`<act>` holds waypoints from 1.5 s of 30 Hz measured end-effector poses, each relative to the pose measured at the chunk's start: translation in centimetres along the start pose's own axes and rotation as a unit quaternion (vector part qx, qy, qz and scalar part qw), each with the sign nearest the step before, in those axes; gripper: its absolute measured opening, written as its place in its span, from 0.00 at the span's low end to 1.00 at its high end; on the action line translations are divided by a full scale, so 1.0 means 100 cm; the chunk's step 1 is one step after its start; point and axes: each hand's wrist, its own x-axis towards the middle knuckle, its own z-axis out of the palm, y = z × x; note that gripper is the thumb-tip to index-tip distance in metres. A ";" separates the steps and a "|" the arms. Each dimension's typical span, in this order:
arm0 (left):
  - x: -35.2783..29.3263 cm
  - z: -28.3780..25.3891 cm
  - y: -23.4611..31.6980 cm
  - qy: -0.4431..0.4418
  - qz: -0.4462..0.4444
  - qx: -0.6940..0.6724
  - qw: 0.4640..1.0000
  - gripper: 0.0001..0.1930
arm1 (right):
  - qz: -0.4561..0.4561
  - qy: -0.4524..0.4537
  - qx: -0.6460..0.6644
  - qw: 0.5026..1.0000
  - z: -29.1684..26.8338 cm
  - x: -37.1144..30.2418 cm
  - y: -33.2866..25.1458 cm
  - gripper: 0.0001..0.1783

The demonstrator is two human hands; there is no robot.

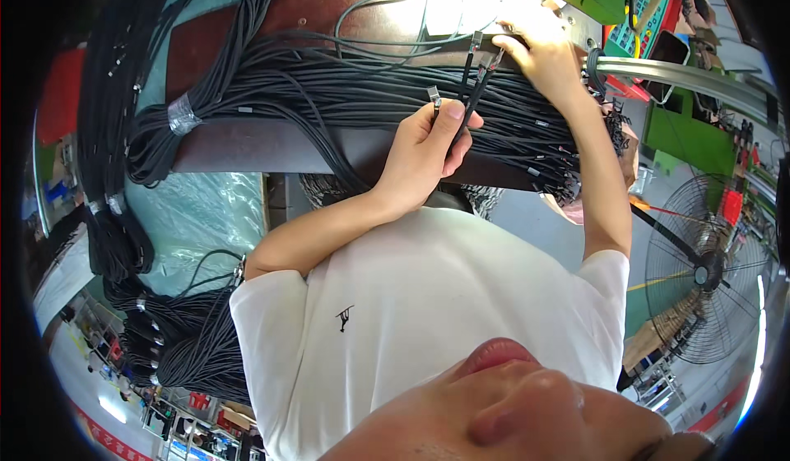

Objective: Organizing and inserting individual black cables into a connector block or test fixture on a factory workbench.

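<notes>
My left hand is closed round a few black cables in front of my chest. Their metal connector ends point up and away, one of them standing apart beside my thumb. My right hand reaches farther forward, under strong glare, close to those connector ends. Its fingers are bent toward the thumb; what lies between them is washed out by the light. Beneath both hands a thick bundle of black cables stretches across a dark red-brown bench.
Silver tape binds the bundle's looped left end. More black cables hang in coils at the left, near green plastic sheeting. Thin grey cables curve across the bench's far side. A metal rail and a fan stand at the right.
</notes>
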 end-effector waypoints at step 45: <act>0.001 -0.004 0.027 -0.096 -0.044 0.065 0.992 0.19 | -0.067 -0.131 0.019 0.989 -0.023 0.001 -0.053 0.16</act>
